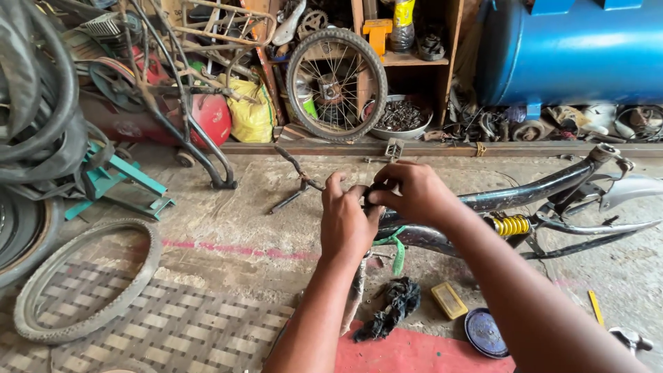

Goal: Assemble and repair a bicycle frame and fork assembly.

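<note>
A black bicycle frame (525,193) with a yellow coil spring (511,225) lies across the concrete floor, its front end between my hands. My left hand (345,224) grips that front end from the left, fingers curled around it. My right hand (407,193) pinches a small dark part on top of the same end, fingertips touching my left thumb. What exactly the fingers hold is hidden. A green strap (397,249) hangs from the frame just below my hands.
A loose tyre (86,280) lies on a checked mat at left. A spoked wheel (336,74) leans on shelves at the back beside a blue tank (573,52). A black rag (394,307), yellow block (449,300) and round blue lid (485,333) lie below.
</note>
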